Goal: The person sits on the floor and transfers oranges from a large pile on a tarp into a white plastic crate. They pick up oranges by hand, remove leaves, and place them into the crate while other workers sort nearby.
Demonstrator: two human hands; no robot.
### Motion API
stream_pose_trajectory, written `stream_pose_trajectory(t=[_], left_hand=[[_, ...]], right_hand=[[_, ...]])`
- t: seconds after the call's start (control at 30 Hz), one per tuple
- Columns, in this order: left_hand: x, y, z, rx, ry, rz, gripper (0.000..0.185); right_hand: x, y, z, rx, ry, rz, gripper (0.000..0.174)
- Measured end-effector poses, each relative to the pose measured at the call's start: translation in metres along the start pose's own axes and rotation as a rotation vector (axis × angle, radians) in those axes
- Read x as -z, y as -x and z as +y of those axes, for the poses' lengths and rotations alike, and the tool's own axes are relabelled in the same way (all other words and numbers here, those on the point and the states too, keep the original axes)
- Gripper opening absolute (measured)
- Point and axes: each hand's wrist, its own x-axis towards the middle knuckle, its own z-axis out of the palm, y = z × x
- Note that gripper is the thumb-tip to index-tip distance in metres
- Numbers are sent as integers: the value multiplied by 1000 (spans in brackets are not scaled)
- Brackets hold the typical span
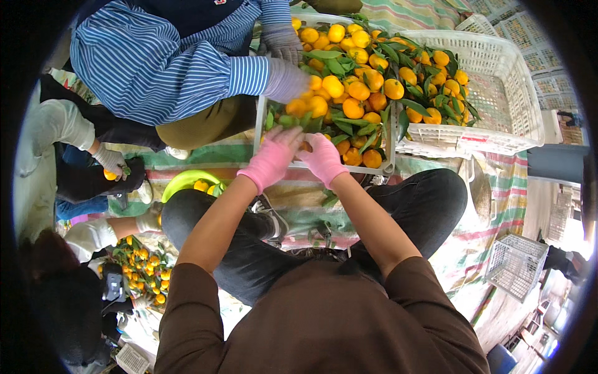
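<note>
My left hand (274, 156), in a pink glove, is over the near left corner of a plastic crate (258, 131) filled with mandarins (353, 107) and green leaves; its fingers are blurred. My right hand (322, 156), gloved alike, is at the crate's near rim with bent fingers, touching or almost touching the left. Part of an orange fruit (306, 146) shows between the two hands; which hand holds it I cannot tell. Right above them, a co-worker's grey-gloved hand (288, 80) reaches over the fruit, with the other gloved hand (281, 43) behind it.
A white plastic crate (525, 84) with leafy mandarins in its left part stands at the right. By my left knee is a lime-green bowl (175, 183) with fruit. Other workers sit at the left near a mandarin pile (145, 266). An empty crate (517, 264) lies at the far right.
</note>
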Motion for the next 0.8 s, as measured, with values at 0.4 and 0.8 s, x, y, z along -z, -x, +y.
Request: stream_pose_trajectory(t=[0.4,0.8], left_hand=[[7,-7,15,98,114,-94,48],[2,-11,11,139,138,-105,31]], right_hand=[[70,-62,2,8,341,144,31],[67,0,35,-172,-250,-248,63]])
